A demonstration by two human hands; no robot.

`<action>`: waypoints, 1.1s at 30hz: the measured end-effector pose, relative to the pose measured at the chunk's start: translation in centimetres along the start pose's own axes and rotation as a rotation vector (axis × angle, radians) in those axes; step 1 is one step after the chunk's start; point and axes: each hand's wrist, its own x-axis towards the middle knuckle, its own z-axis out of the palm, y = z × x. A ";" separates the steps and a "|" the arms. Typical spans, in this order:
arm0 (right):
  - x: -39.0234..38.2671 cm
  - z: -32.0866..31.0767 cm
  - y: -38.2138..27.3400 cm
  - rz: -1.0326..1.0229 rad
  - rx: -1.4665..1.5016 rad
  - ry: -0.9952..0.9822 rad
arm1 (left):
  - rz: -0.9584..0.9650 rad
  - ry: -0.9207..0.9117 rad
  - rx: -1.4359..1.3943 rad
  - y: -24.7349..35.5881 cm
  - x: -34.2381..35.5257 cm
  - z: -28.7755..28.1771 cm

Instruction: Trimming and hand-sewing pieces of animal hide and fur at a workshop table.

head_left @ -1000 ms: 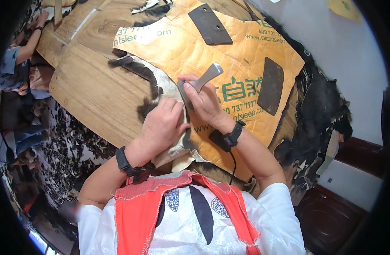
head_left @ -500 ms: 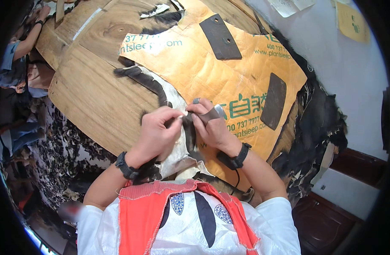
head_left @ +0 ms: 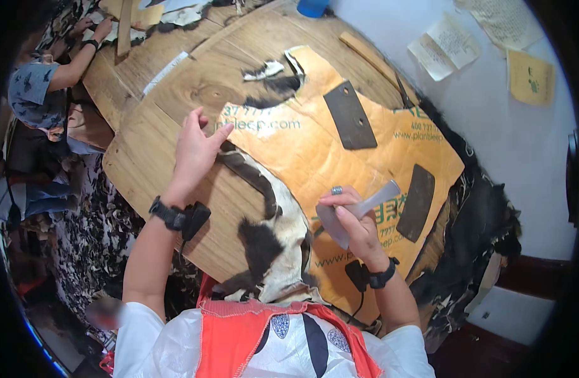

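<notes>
Right hand [head_left: 358, 236] clamped on blade [head_left: 331, 225]; left hand [head_left: 198, 148], fingers apart, at sheet's [head_left: 302, 151] corner.
Fur [head_left: 294, 217] lies along the sheet's left edge; trimming seems in hand, and the next cut calls for steadying the fur.

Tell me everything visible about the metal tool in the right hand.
The tool looks like plain grey metal: a broad, flat blade and a slim handle flaring toward its end. The right hand grips it, partly covering its middle. It slants over the yellow template, handle end toward the view's upper right; whether the blade touches the template is unclear.
</notes>
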 end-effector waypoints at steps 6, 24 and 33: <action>-0.6 0.0 -1.3 -0.052 -0.024 -0.115 | 0.951 -0.347 0.170 6.1 -3.5 2.3; 2.7 1.3 0.6 0.297 0.168 -0.058 | -0.010 -0.173 0.366 -0.8 1.6 1.3; 2.6 0.8 -1.7 0.273 0.363 0.050 | -0.331 -0.729 -0.088 1.0 4.9 -0.2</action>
